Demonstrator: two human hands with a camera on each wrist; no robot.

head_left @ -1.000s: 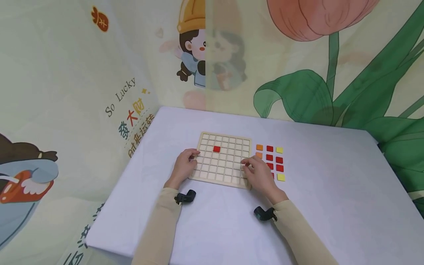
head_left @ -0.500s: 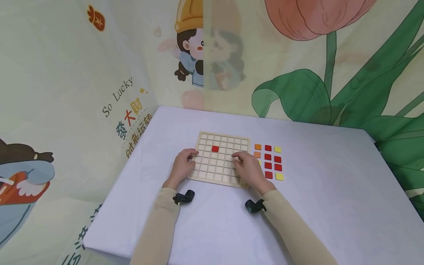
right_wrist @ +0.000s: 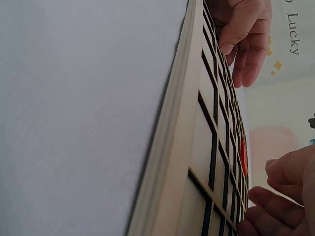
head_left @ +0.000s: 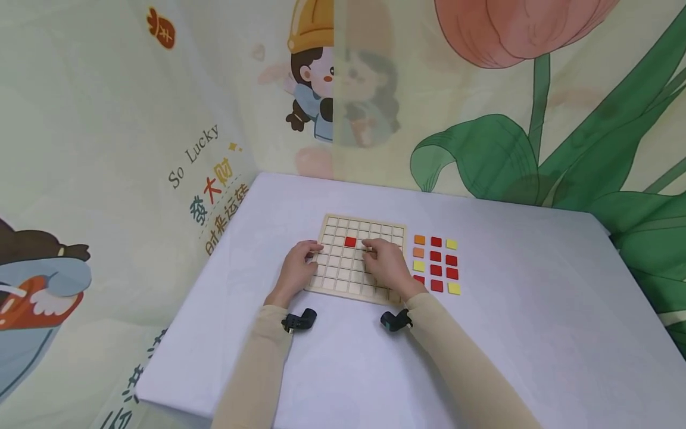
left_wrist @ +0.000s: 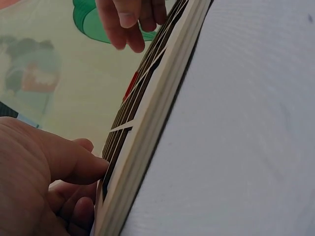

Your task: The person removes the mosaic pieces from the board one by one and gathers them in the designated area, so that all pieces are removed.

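A square wooden grid board [head_left: 334,260] with pale cells lies on the table. One red tile [head_left: 350,242] sits in a cell in its upper middle. My left hand [head_left: 296,268] rests at the board's left edge; in the left wrist view its thumb [left_wrist: 81,164] touches the rim, while part of the other fingers is hidden. Over the right half of the board hovers my right hand [head_left: 387,262], fingertips just right of the red tile. The right wrist view shows its thumb [right_wrist: 290,169] and fingers apart, with nothing visible between them.
Right of the board, loose tiles lie in rough columns: orange [head_left: 419,239], red [head_left: 436,270] and yellow [head_left: 454,288]. My right forearm partly covers the nearest ones. A white cloth [head_left: 509,310] covers the table, and printed curtains [head_left: 471,89] hang behind it.
My right hand has moved left across the board, from its right edge toward the red tile, uncovering more loose tiles. The left hand stays at the left edge.
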